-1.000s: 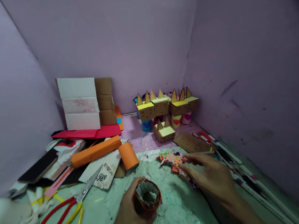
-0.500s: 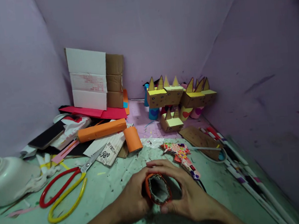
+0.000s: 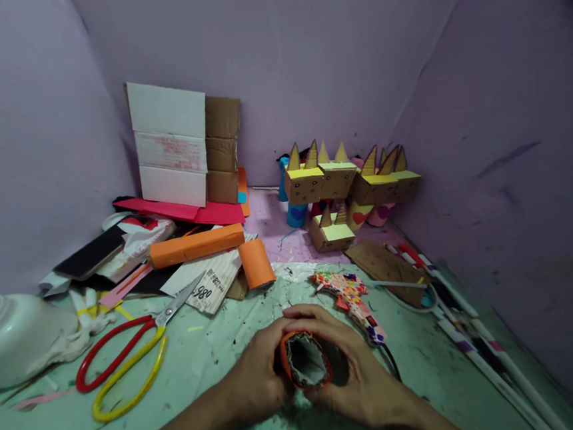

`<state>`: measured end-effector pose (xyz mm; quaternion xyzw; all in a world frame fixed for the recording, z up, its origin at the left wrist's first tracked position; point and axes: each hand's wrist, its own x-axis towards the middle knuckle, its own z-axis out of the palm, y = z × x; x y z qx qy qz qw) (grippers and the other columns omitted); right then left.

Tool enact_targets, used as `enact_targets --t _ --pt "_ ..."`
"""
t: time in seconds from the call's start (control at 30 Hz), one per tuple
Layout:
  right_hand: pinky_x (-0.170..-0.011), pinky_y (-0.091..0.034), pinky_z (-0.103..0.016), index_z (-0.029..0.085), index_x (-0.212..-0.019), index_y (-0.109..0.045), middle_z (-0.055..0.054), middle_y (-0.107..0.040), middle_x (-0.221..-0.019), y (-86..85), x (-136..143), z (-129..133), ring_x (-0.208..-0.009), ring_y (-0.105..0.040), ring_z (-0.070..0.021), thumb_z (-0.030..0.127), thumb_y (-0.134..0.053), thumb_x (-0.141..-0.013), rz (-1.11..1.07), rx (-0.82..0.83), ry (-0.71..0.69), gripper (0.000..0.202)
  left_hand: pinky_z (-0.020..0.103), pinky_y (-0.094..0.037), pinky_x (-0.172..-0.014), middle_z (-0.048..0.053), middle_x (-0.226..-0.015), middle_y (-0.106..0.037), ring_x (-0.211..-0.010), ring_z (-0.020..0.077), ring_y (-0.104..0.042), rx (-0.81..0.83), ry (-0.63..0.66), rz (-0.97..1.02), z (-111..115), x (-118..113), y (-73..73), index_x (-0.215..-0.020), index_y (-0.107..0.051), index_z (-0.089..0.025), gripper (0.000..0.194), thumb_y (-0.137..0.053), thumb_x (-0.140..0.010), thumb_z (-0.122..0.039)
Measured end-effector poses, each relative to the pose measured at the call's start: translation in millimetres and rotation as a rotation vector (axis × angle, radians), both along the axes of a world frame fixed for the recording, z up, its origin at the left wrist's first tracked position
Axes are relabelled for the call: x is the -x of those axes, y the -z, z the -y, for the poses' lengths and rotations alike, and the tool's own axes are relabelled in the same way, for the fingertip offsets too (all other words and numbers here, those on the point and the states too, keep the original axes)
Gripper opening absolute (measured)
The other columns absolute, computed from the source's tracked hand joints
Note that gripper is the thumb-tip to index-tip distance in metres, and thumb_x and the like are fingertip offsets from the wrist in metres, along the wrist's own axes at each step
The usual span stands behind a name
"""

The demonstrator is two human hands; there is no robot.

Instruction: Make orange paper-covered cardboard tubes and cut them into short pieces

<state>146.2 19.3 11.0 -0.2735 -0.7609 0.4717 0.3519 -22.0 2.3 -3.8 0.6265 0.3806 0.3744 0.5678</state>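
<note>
Between my two hands is an orange cardboard tube (image 3: pixel 285 357), its open end facing me and a corrugated, pale lining visible inside. My left hand (image 3: pixel 260 371) is closed along the tube's left side. Curving over the top and round the right side, my right hand (image 3: pixel 354 366) has its thumb at the lower rim. A floral-patterned glue gun (image 3: pixel 346 297) lies just beyond the right hand. Scissors with red and yellow handles (image 3: pixel 154 333) rest to the left of my hands. A shorter orange tube (image 3: pixel 257 264) lies farther back.
A long orange paper piece (image 3: pixel 196 245) lies over paper scraps at back left. White and brown cardboard (image 3: pixel 170 145) leans on the wall. Cardboard figures with pointed horns (image 3: pixel 331 183) stand at back right. A white pot (image 3: pixel 16 339) sits far left; striped sticks (image 3: pixel 484 358) lie right.
The view has shifted slightly. Both hands still grip the tube, and the right thumb has slid a little along its lower rim.
</note>
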Motion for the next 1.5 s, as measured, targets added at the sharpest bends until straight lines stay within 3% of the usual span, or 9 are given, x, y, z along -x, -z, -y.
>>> enact_targets --t 0.37,0.57,0.73,1.0,1.23,1.33,1.5 --pt "-0.095 -0.040 -0.045 0.030 -0.114 -0.058 -0.007 -0.053 -0.121 5.5 2 0 -0.114 -0.049 -0.0267 0.020 -0.069 -0.063 -0.028 -0.018 0.015 0.053 0.036 -0.046 -0.079 0.006 -0.097 -0.063 -0.088 0.0217 -0.057 -0.003 0.014 0.023 0 0 -0.2 -0.101 -0.058 -0.014 0.039 -0.061 -0.063 -0.008" --pt "-0.101 -0.034 -0.048 0.033 -0.125 -0.053 -0.007 -0.045 -0.133 8.0 -7 -3 -0.123 -0.040 -0.0300 0.036 -0.078 -0.062 -0.006 0.048 -0.097 0.067 0.033 -0.047 -0.078 0.004 -0.096 -0.064 -0.087 0.0213 -0.056 0.049 0.041 0.066 0 0 -3.1 -0.101 -0.060 -0.015 0.040 -0.067 -0.062 -0.012" --pt "-0.100 -0.034 -0.046 0.034 -0.124 -0.053 -0.006 -0.044 -0.132 9.9 -11 -3 -0.122 -0.042 -0.0282 0.030 -0.076 -0.065 -0.003 0.045 -0.123 0.063 0.032 -0.045 -0.080 0.004 -0.099 -0.065 -0.089 0.0203 -0.057 0.033 0.049 0.097 0 1 -5.0 -0.101 -0.062 -0.016 0.041 -0.070 -0.061 -0.011" --pt "-0.098 -0.037 -0.045 0.030 -0.117 -0.059 -0.007 -0.048 -0.127 11.7 -8 -3 -0.117 -0.046 -0.0277 0.033 -0.077 -0.065 -0.052 0.068 -0.113 0.056 0.033 -0.045 -0.081 0.002 -0.093 -0.063 -0.088 0.0206 -0.056 0.017 0.097 0.080 0 1 -6.5 -0.097 -0.064 -0.017 0.035 -0.068 -0.063 -0.011" --pt "-0.101 -0.033 -0.049 0.033 -0.124 -0.053 -0.007 -0.044 -0.134 7.2 -9 -4 -0.124 -0.041 -0.0294 0.028 -0.077 -0.064 0.027 0.009 -0.149 0.065 0.034 -0.046 -0.080 0.004 -0.096 -0.062 -0.088 0.0214 -0.056 0.017 0.111 0.016 -1 1 -7.1 -0.097 -0.062 -0.017 0.036 -0.071 -0.062 -0.017" --pt "-0.100 -0.035 -0.047 0.032 -0.118 -0.057 -0.007 -0.046 -0.131 5.8 -11 -4 -0.122 -0.043 -0.0285 0.029 -0.076 -0.065 0.011 -0.013 -0.094 0.056 0.038 -0.045 -0.082 0.007 -0.100 -0.061 -0.090 0.0242 -0.056 -0.002 0.069 -0.006 0 3 -4.0 -0.104 -0.057 -0.015 0.045 -0.068 -0.061 -0.015" --pt "-0.087 -0.046 -0.039 0.024 -0.107 -0.058 -0.008 -0.057 -0.108 5.6 -13 -7 -0.101 -0.055 -0.0258 0.050 -0.075 -0.064 -0.059 0.072 0.166 0.054 0.044 -0.036 -0.098 0.011 -0.123 -0.053 -0.112 0.0282 -0.049 -0.025 -0.053 -0.078 2 5 2.2 -0.124 -0.044 -0.018 0.063 -0.060 -0.063 -0.011"
